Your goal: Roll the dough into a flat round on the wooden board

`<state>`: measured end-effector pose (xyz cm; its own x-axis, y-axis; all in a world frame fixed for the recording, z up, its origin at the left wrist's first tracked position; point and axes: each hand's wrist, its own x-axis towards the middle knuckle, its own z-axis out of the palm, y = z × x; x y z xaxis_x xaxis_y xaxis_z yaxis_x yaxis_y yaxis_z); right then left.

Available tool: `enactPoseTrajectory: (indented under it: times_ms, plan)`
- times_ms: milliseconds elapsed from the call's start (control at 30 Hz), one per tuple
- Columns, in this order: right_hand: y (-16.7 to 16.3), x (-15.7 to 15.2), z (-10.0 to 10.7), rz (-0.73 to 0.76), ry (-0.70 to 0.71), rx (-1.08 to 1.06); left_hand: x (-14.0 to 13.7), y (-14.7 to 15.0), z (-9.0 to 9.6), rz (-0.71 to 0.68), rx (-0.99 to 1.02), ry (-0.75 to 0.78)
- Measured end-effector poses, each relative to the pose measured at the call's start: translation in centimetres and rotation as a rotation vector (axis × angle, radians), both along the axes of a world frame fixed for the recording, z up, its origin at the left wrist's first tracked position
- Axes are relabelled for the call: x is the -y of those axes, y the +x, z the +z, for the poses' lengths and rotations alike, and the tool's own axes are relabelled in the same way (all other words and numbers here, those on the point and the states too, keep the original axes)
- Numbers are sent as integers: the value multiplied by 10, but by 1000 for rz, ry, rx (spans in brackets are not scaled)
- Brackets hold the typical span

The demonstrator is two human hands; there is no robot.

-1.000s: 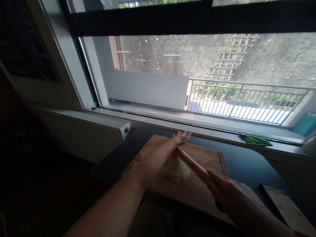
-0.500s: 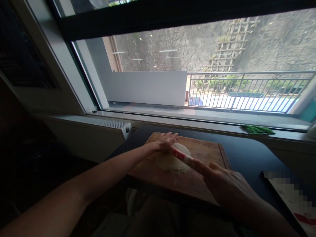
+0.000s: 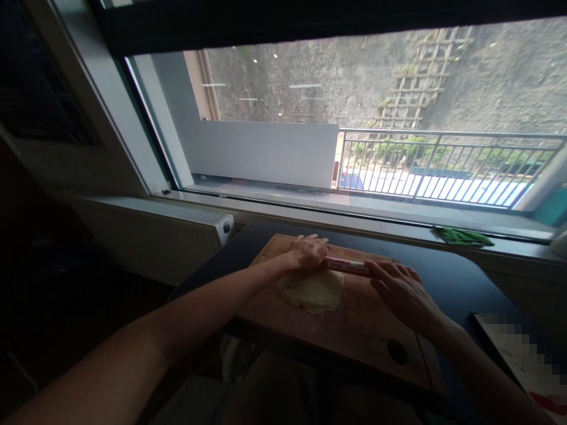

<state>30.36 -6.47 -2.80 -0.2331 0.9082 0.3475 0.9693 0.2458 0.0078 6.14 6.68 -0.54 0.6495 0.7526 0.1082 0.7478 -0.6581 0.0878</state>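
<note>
Nearest me on the wooden board (image 3: pixel 354 330) there is a round dark hole (image 3: pixel 397 352) at its near right corner, and just right of the board a pale sheet (image 3: pixel 522 354) lies on the dark table (image 3: pixel 443 283), its print blurred out. Moving up the board, I see the dough (image 3: pixel 312 290), a flat pale round, sitting a little left of the board's middle. At the dough's far edge lies the rolling pin (image 3: pixel 348 267), a thin pinkish rod running across the board from left to right. My right hand (image 3: pixel 401 292) is on the pin's right end, fingers stretched flat over it, palm down, not curled round it. My left hand (image 3: pixel 308 252) presses flat on the pin's left end, at the board's far left part, fingers spread forward. So the hands are apart, one at each end, with the dough between and just under them. Beyond the board, left of it, a white radiator (image 3: pixel 190 221) runs under the sill. Further back and right of the board, a green cloth (image 3: pixel 463 236) rests on the window ledge (image 3: pixel 376 215). Past the glass, a railing (image 3: pixel 443 168) and a grey wall.
</note>
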Motion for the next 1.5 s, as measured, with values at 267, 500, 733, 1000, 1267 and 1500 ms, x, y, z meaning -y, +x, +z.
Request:
enactPoseTrajectory:
  times_ms: [267, 500, 733, 1000, 1267, 1500]
  plan:
    - [2, 5, -5, -66, -57, 7, 26, -16, 1, -200, -8, 120]
    - [-28, -96, 12, -105, -61, 29, -41, 10, 9, 75, -63, -13]
    - [-41, -86, 1, -103, -52, 33, -28, 12, 12, 40, -57, -16]
    - [-35, -9, 10, 21, -69, 57, 27, -11, 1, -242, 7, 120]
    - [-46, -103, 18, -137, -225, 31, -15, -3, 16, -18, -19, 16]
    - [-49, -91, 8, -155, -182, 36, -5, -16, 8, 7, 33, -20]
